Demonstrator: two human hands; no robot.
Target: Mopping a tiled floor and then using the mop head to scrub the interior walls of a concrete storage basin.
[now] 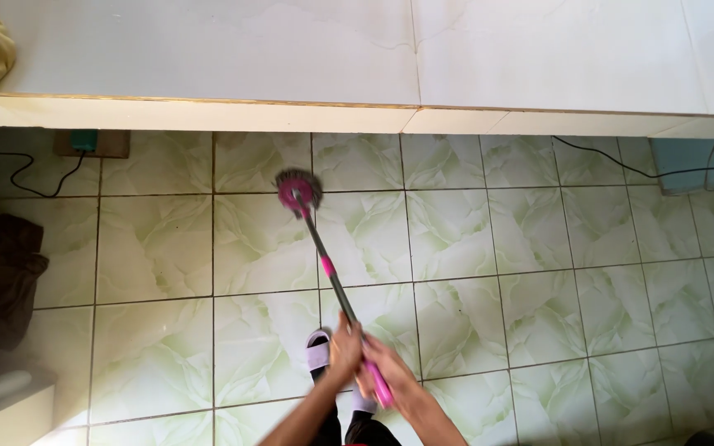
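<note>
Mop (298, 192): round head down on the pale green tiled floor (489, 281), just below the white worktop (357, 58) edge. Grey-and-pink handle slants back to both hands. Left hand (345, 347) and right hand (386, 367) clamped on handle, touching. Slippered foot (317, 351) beneath.

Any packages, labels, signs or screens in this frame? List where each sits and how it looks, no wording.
None that I can see: no package, label, sign or screen.
Nearest candidate: a small teal box on a brown plate at the wall base, upper left, with a black cable; too small to tell if it bears a label.
Both hands, left hand and right hand, grip a pink and grey mop.
</note>
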